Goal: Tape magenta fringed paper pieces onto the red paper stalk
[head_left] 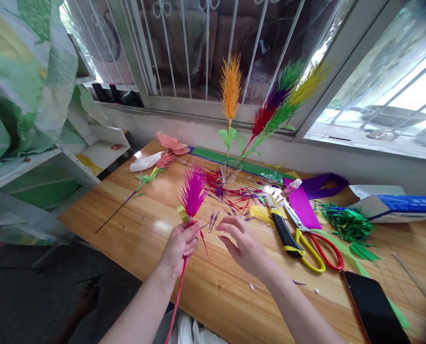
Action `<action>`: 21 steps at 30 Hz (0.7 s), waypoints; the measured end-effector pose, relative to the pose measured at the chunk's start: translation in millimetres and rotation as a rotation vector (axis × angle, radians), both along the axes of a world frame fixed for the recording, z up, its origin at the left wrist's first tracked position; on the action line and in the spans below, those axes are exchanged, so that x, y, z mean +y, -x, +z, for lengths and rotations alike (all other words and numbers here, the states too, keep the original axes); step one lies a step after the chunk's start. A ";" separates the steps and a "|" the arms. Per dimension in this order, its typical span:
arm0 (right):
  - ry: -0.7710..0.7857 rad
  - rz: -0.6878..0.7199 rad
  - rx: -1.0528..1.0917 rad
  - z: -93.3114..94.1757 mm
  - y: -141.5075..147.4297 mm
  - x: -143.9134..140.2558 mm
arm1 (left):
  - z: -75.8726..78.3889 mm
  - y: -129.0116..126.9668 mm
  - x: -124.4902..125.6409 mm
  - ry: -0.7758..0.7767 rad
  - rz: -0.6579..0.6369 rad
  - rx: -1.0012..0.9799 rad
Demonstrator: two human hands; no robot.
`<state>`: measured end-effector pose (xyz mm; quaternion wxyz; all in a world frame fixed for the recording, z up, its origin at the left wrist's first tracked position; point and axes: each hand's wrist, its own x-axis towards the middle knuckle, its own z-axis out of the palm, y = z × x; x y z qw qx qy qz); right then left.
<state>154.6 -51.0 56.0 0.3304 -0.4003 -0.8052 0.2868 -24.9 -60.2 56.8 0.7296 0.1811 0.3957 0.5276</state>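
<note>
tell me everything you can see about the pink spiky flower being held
The magenta paper flower is a spiky plume of narrow cut strips, purple at some tips, fanning upward. It sits on a thin red stem that runs down past the table edge. The left hand grips it just below the plume, holding it nearly upright above the wooden table. One loose red strip hangs beside the grip. The right hand is open close by, not touching.

Legible text: none. Blue-and-white box [395,206] at the table's right edge (its printing too blurred to make out) carries no readable label or number.
</note>
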 end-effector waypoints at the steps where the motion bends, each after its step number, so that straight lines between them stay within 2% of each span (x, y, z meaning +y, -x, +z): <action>1: -0.178 0.037 -0.096 2.1 1.6 0.8 | 0.4 -1.1 -0.3 0.003 -0.013 -0.006; 2: -0.325 0.075 -0.183 4.3 3.7 1.2 | 0.7 -2.1 -0.6 0.006 -0.026 -0.011; 4: -0.491 0.126 -0.280 8.9 8.4 0.5 | 1.1 -3.4 -1.3 0.015 -0.051 -0.023; 7: -0.575 0.161 -0.290 15.8 11.8 -1.9 | 1.1 -3.6 -2.9 0.023 -0.078 -0.049; 17: -0.605 0.225 -0.257 26.6 12.0 -4.1 | 6.7 -4.2 -5.5 0.037 -0.149 -0.148; 19: -0.524 0.228 -0.158 26.7 14.0 -5.5 | 8.4 -4.5 -6.4 0.033 -0.159 -0.156; 21: -0.338 0.178 0.025 27.4 17.4 -7.7 | 9.9 -4.5 -7.7 0.025 -0.167 -0.161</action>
